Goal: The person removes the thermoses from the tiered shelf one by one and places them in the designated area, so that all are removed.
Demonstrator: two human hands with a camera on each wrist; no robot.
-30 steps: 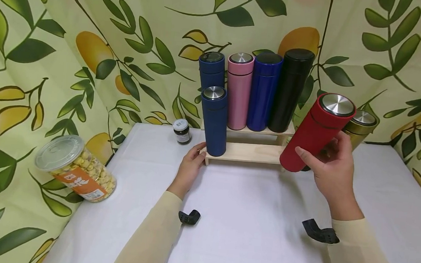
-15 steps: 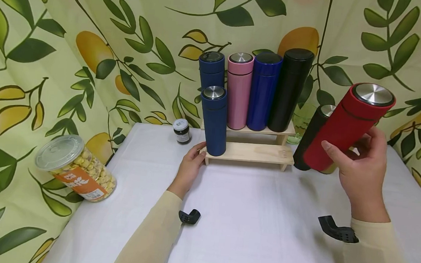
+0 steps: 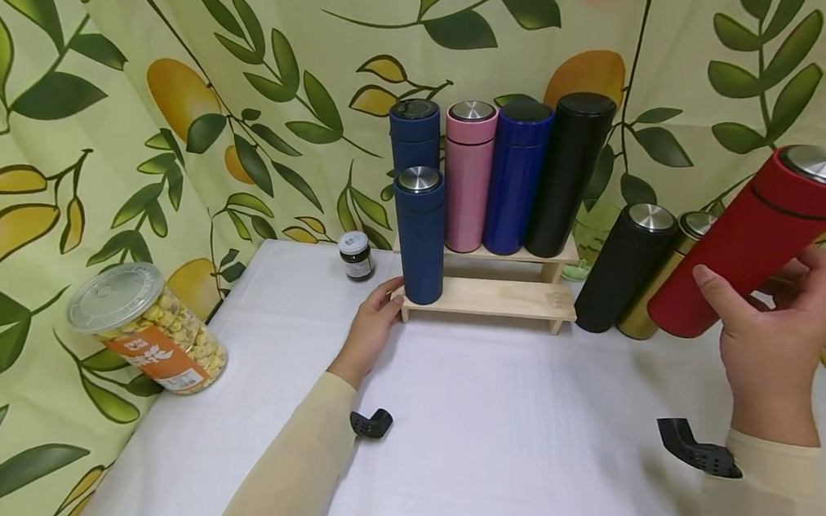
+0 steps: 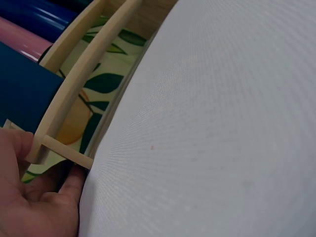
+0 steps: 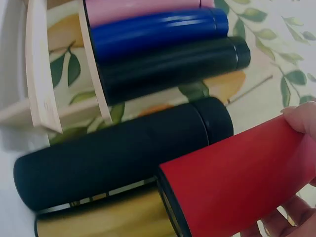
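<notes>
My right hand grips a red thermos flask with a steel-topped lid, thumb in front. The flask is tilted, its lid leaning to the right, and partly covers a gold flask. Left of the gold one stands a black flask with a steel top. At the other side, my left hand holds the left end of a two-step wooden rack, thumb at the shelf edge and fingers behind the leg. A blue flask stands on the lower step, beside that hand.
On the upper step stand a dark blue flask, a pink flask, a glossy blue flask and a tall black flask. A green glass is behind the rack. Left are a small jar and a popcorn tub.
My right hand has carried the red flask rightward from the rack's lower step, uncovering the black flask and most of the gold one. The left hand stays put.
</notes>
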